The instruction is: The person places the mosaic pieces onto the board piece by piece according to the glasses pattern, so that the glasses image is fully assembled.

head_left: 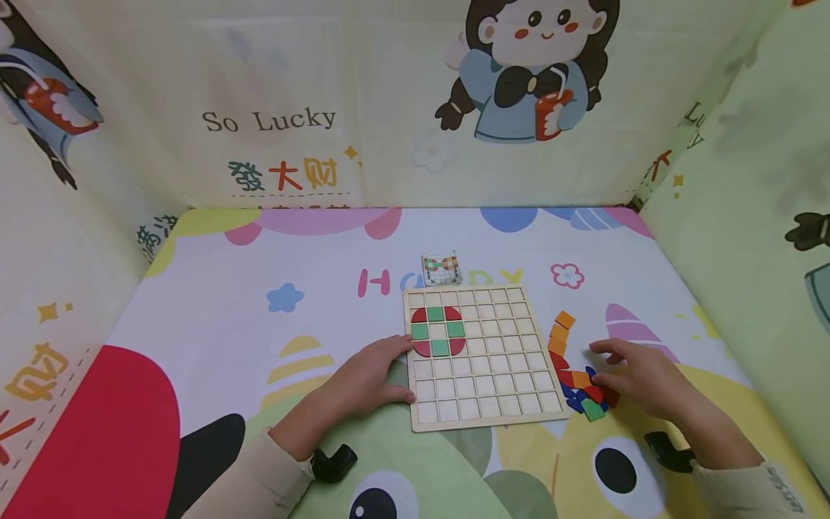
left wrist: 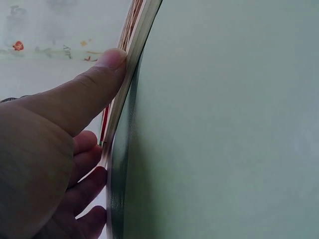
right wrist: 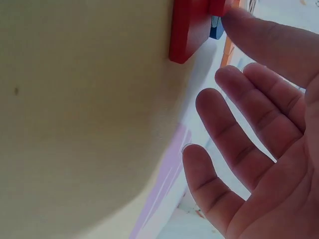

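A wooden grid board (head_left: pixel 485 422) lies on the table. In its upper left, red rounded corner pieces (head_left: pixel 418 314) and green squares (head_left: pixel 456 329) form a ring around a bare cell. My left hand (head_left: pixel 372 375) rests at the board's left edge, thumb and fingertips touching the rim (left wrist: pixel 119 94). Off the board's right side lies a loose pile of red, blue, orange and green pieces (head_left: pixel 591 409). My right hand (head_left: pixel 642 375) is over the pile's right side, fingers spread and loosely bent. In the right wrist view its thumb tip meets a red piece (right wrist: pixel 187 35).
A small pattern card (head_left: pixel 441 269) with a coloured grid lies just behind the board. Orange pieces (head_left: pixel 559 333) trail back from the pile along the board's right side. A printed cloth (head_left: pixel 214 303) covers the table, and printed curtains (head_left: pixel 389 86) stand behind and at both sides.
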Action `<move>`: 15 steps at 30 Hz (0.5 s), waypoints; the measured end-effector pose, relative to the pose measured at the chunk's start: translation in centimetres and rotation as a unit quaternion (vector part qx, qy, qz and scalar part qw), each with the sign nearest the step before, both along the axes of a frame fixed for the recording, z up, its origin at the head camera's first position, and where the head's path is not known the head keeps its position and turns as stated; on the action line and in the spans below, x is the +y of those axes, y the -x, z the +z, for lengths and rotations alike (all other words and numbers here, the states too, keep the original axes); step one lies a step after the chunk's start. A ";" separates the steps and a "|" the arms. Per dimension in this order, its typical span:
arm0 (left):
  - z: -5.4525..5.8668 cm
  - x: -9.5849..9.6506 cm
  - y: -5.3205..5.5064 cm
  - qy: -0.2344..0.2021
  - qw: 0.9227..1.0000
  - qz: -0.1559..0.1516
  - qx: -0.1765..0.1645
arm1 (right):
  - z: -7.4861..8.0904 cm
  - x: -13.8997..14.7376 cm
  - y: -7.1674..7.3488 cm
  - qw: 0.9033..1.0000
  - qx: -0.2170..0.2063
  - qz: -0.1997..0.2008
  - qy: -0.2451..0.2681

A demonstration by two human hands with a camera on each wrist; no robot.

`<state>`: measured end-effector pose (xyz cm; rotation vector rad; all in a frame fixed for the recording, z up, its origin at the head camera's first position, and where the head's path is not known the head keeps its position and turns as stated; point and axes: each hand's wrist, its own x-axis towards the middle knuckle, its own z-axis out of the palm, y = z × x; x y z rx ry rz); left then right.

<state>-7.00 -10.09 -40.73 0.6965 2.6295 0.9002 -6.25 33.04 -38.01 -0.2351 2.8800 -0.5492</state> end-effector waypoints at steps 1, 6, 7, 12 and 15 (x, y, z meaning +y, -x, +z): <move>0.0 0.0 0.0 0.000 1.000 0.000 0.000 | 0.0 0.0 0.1 1.000 -0.002 0.000 0.002; -0.1 0.0 0.0 -0.001 1.000 0.001 -0.001 | -0.3 0.3 0.4 1.000 -0.008 -0.001 0.012; -0.1 0.0 0.0 -0.001 1.000 0.001 -0.001 | -0.3 0.4 0.5 1.000 -0.009 -0.001 0.014; -0.2 0.0 0.1 -0.001 1.000 0.001 -0.001 | -0.5 0.6 0.9 1.000 -0.004 0.001 0.017; -0.1 0.0 0.1 -0.002 1.000 0.002 -0.001 | -0.6 0.6 1.0 1.000 -0.003 0.002 0.014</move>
